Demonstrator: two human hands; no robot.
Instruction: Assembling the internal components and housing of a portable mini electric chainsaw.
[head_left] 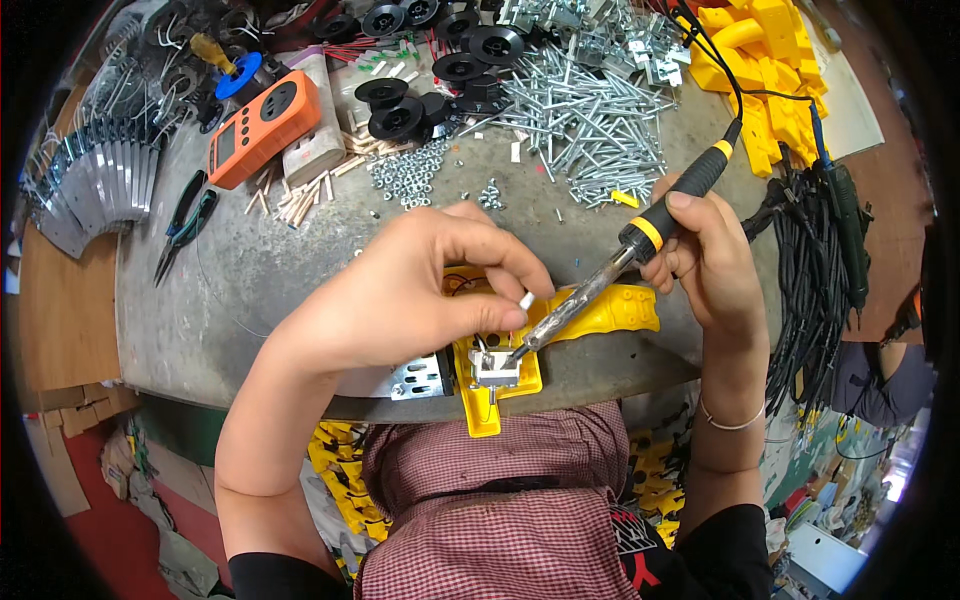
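My right hand (712, 245) is closed around the handle of a soldering iron (585, 298), black with yellow rings. The iron slants down to the left, its tip at a small white and metal component (493, 368). That component sits in a yellow plastic housing half (600, 310) at the table's near edge. Thumb and fingertips of my left hand (430, 280) pinch a small white sleeve (527, 300) just above the housing. Part of the housing and some wires are hidden behind my left hand. Beside the component lies a perforated metal plate (418, 380).
Beyond my hands lie a heap of long screws (590, 125), loose nuts (410, 172), black spools (395, 118), an orange meter (265, 130) and pliers (185, 228). Yellow housings (765, 70) pile up at far right, above bundled black cables (800, 260).
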